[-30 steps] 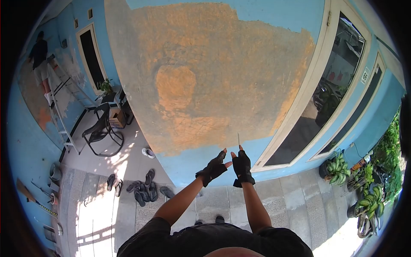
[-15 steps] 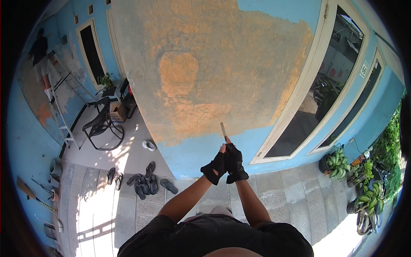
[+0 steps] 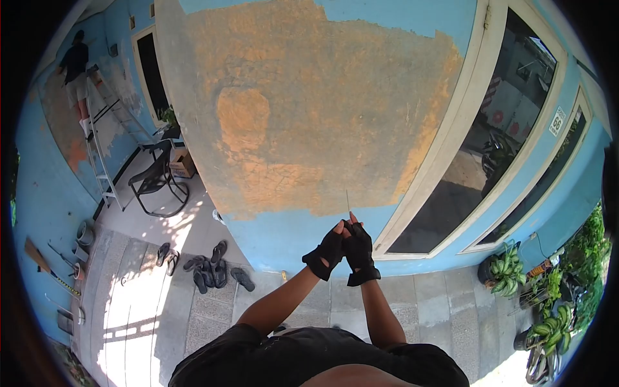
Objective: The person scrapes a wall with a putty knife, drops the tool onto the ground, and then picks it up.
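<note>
Both my hands are closed together in black fingerless gloves, low in front of the wall. My right hand point(image 3: 358, 250) grips what looks like a scraper point(image 3: 347, 201), its thin blade pointing up and seen nearly edge-on. Pressed against it from the left, my left hand point(image 3: 325, 251) is wrapped around the same handle, which the fingers mostly hide. Behind the blade is the wall's stripped patch point(image 3: 322, 116), grey and orange with cracks and a rough orange spot. Blue paint point(image 3: 277, 242) borders it below. Whether the blade touches the wall I cannot tell.
A person point(image 3: 76, 71) stands on a ladder point(image 3: 103, 155) at the far left. A black chair point(image 3: 155, 184) and a cardboard box point(image 3: 182, 163) are nearby. Several sandals point(image 3: 209, 272) lie on the paving. Right are a framed window point(image 3: 477, 155) and potted plants point(image 3: 506, 271).
The scraper has turned from showing its flat blade to nearly edge-on. My hands have shifted slightly right and down in view. The view itself has swung a little to the left.
</note>
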`<state>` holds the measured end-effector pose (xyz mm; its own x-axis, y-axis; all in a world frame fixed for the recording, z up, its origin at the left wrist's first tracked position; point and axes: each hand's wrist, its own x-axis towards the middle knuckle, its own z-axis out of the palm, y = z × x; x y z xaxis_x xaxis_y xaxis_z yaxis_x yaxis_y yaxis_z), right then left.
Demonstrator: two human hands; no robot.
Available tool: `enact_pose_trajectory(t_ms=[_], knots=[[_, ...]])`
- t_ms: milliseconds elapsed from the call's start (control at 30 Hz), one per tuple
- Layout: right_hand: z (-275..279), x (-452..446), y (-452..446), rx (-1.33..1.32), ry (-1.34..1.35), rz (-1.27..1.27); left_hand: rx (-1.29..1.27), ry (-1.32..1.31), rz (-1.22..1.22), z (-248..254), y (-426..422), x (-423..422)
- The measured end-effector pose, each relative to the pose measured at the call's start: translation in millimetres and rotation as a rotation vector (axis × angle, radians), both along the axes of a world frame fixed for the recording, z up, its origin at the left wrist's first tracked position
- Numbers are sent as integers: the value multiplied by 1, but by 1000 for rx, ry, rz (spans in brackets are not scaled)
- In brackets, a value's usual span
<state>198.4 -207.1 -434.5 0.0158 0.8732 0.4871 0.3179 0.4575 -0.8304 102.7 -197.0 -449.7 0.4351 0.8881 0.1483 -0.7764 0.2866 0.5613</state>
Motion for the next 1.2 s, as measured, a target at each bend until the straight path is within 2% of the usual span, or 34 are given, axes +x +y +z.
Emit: enact_pose_trajectory(t_ms=[100,167,200,267,300,367,400,467,567,633,733,833,967,1033,1100,1200], knots=[[9,24,2,15,29,73,42,25,120,19,2,18],[56,31,-23,-490,251,268,-36,43,174,35,-1,21],[58,33,-22,-495,249,281,-39,44,188,35,1,19],[63,34,-18,-583,506,482,43,177,255,39,6,11],[69,33,-19,-589,504,491,38,178,265,45,6,4],[84,28,-19,-629,716,721,28,300,278,70,5,-8],[88,27,-14,-634,713,726,54,299,309,83,4,-9],[94,24,-9,-637,949,1000,75,352,311,98,10,-17],[115,15,-6,-714,1096,1065,100,412,347,132,16,-29],[134,9,1,-747,1082,1098,147,430,461,156,20,-37],[166,-6,25,-758,1183,1420,239,413,498,190,43,-48],[204,-28,60,-724,1145,1549,323,417,560,246,64,-63],[279,-63,104,-582,1147,1621,400,554,548,342,107,-93],[321,-75,125,-511,1092,1610,337,669,489,395,89,-100],[351,-85,139,-521,1092,1629,380,685,658,428,122,-106],[376,-96,148,-529,1159,1635,266,705,613,454,120,-109]])
